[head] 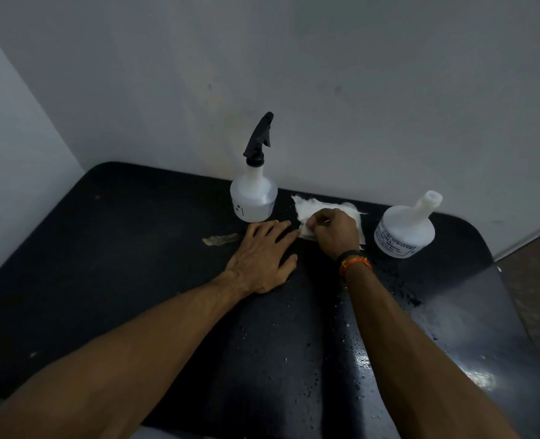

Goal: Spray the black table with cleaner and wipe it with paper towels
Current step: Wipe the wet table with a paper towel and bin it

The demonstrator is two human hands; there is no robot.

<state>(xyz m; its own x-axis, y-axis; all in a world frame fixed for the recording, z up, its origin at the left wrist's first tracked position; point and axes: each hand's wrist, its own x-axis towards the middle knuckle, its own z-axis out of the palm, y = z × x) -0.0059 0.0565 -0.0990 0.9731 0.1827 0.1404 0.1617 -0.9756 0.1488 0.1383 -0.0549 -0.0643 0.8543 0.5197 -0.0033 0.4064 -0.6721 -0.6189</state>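
Note:
The black table [129, 264] fills the lower view, and its right half is wet with droplets. White paper towels [310, 208] lie crumpled near the back wall. My right hand [333, 231] rests on them, fingers pinching their near left edge. My left hand [264, 253] lies flat on the table just left of the towels, fingers spread, holding nothing. A white spray bottle [253, 194] with a black trigger head stands upright behind my left hand.
A second white bottle [405, 229] with no sprayer on its neck stands to the right of the towels. A pale smear [219, 239] marks the table left of my left hand. Grey walls close off the back and left. Floor shows at far right.

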